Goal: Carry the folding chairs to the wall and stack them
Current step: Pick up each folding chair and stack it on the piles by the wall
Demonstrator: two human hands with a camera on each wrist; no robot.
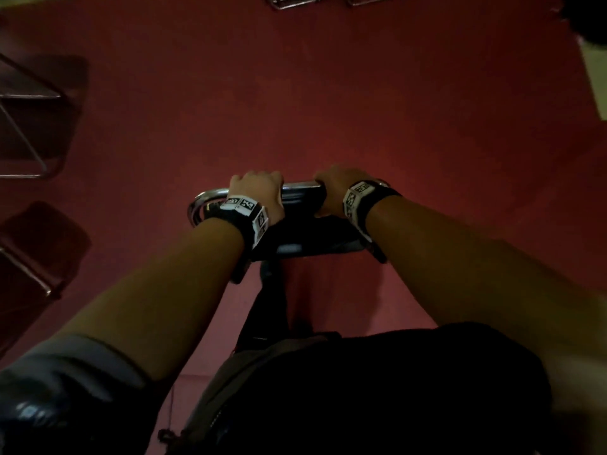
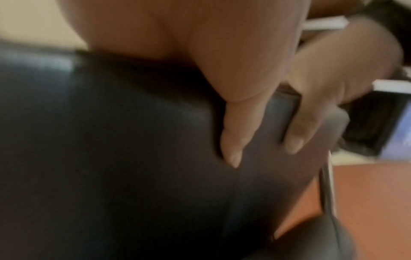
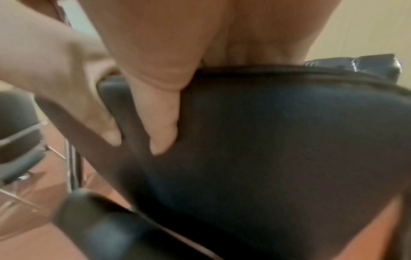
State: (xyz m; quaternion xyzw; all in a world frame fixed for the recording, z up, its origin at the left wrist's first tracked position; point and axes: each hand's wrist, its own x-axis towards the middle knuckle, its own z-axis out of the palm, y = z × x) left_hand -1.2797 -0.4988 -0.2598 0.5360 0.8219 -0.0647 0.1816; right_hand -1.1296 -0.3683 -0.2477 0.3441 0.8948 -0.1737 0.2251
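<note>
You've got your left hand (image 1: 258, 192) and right hand (image 1: 335, 188) both wrapped over the folding chair (image 1: 308, 234)'s top rail, thumbs on the padded back, which is probably the best hold since the steel frame looks stiff, fairly heavy and slick.

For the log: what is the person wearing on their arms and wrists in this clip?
Each wrist carries a black band ringed with white blocks printed with black square-code markers: left wrist band, right wrist band. The forearms are bare. A grey-blue sleeve is pushed up the left arm. No gloves show.

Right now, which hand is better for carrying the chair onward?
Neither alone, probably: left hand and right hand both grip the folded chair at its top edge, side by side.
</note>
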